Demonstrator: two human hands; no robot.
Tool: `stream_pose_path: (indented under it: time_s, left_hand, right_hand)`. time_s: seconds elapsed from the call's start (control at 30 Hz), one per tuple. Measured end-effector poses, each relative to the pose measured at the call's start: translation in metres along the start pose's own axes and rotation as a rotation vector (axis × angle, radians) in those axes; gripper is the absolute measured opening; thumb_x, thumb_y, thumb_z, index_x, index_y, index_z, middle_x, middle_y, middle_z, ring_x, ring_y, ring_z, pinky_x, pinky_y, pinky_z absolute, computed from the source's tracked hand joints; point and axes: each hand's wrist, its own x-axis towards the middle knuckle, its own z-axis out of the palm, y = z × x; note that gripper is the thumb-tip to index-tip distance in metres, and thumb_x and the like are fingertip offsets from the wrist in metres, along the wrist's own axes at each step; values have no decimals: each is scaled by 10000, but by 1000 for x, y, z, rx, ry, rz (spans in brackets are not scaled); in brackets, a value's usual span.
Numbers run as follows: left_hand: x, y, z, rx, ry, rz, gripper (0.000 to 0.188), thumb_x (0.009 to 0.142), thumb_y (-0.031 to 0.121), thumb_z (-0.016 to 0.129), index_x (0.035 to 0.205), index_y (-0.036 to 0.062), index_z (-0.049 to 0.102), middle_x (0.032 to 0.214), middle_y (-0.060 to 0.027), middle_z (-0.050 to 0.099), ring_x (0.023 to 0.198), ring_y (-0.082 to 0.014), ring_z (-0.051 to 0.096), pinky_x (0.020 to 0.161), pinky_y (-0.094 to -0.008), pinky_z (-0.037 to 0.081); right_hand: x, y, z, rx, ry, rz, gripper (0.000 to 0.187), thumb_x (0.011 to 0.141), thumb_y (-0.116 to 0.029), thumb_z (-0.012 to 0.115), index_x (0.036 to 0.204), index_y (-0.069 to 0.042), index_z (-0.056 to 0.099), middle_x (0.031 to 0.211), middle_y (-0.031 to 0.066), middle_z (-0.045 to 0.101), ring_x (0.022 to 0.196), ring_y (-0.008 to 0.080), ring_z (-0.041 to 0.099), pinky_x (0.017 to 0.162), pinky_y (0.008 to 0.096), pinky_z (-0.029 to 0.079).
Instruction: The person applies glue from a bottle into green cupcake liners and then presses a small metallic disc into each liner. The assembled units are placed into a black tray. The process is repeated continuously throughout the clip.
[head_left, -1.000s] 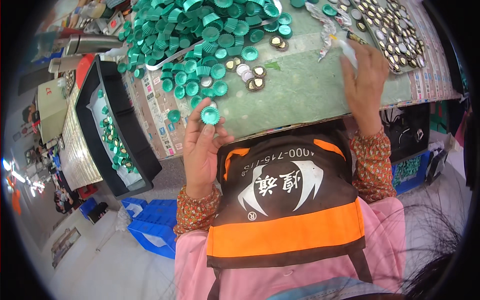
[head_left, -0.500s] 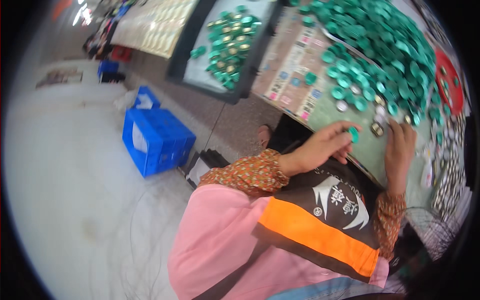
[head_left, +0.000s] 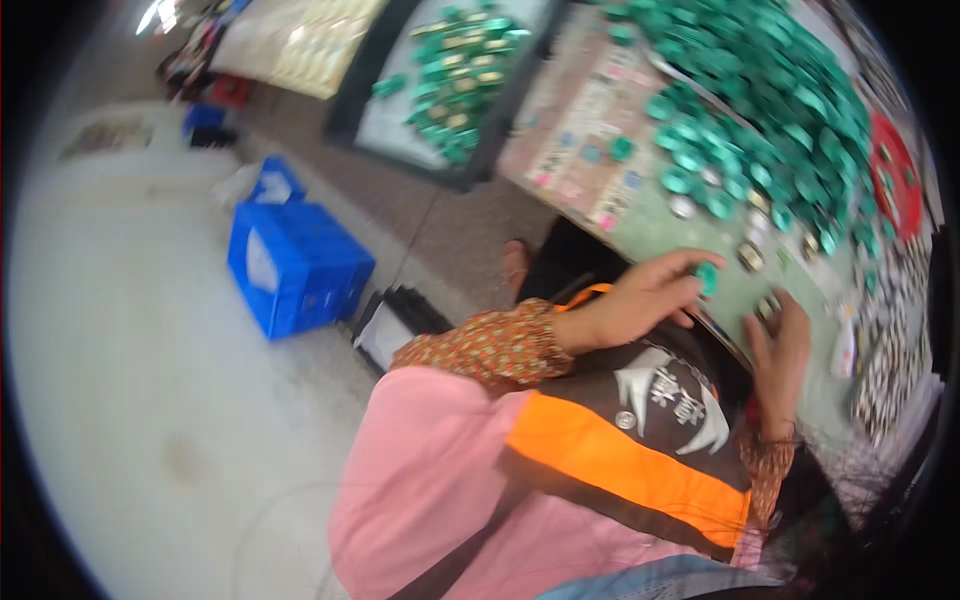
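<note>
My left hand (head_left: pixel 648 300) pinches a round green cap (head_left: pixel 707 279) between thumb and fingertips, just over the table's near edge. My right hand (head_left: pixel 783 350) is to its right, above the greenish tabletop (head_left: pixel 720 238). Between the right thumb and fingers shows a small gold-and-white disc (head_left: pixel 767 307), partly hidden. On the tabletop beyond the hands lies a gold ring-shaped piece (head_left: pixel 750 257), with a white disc (head_left: pixel 681 206) farther left. A large heap of shiny green caps (head_left: pixel 770 95) spreads behind them.
A dark-rimmed tray (head_left: pixel 482 178) to the left holds green and gold caps. A red dish (head_left: pixel 897 175) and a heap of small black-and-white pieces (head_left: pixel 885 360) are at the right. A small white bottle (head_left: pixel 845 350) stands near my right hand. Blue crates (head_left: pixel 300 262) sit on the floor.
My right hand has drawn back from the small pieces near the heap, toward me, and a gold-and-white disc now shows in its fingers. My left hand still holds the green cap.
</note>
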Motion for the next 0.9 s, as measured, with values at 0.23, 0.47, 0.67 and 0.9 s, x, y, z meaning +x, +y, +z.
stream_pose_path:
  time_s: [0.23, 0.47, 0.67, 0.9]
  left_hand:
    - [9, 11, 8, 25, 56, -98, 455, 1043, 190, 534, 1464, 55, 427, 1159, -116, 632, 976, -143, 646, 874, -332, 587]
    - [18, 12, 10, 11, -29, -172, 453, 1073, 249, 477, 1443, -9, 431, 1200, -148, 633, 995, -155, 643, 894, -354, 592]
    - [22, 12, 11, 4, -36, -200, 484, 1069, 275, 497, 1458, -5, 430, 1222, -147, 627, 1002, -161, 635, 898, -350, 584]
    - [25, 9, 10, -159, -46, -267, 558, 1058, 263, 520, 1501, -34, 354, 1220, -158, 616, 976, -189, 641, 846, -348, 610]
  right_hand:
    - [-2, 21, -18, 168, 34, 117, 405, 829, -67, 717, 1209, -23, 584, 922, 135, 568, 847, 301, 573, 782, 416, 481]
    - [-7, 14, -6, 156, 117, 85, 315, 822, -66, 695, 1113, -32, 580, 985, 145, 546, 926, 343, 572, 810, 438, 476]
    - [-6, 8, 4, 1, 160, -10, 302, 817, -80, 704, 1086, -28, 577, 973, 138, 520, 934, 345, 551, 796, 447, 467]
    - [-9, 0, 0, 61, 206, -99, 306, 821, -65, 704, 1093, -18, 573, 1003, 146, 540, 937, 347, 559, 817, 441, 482]
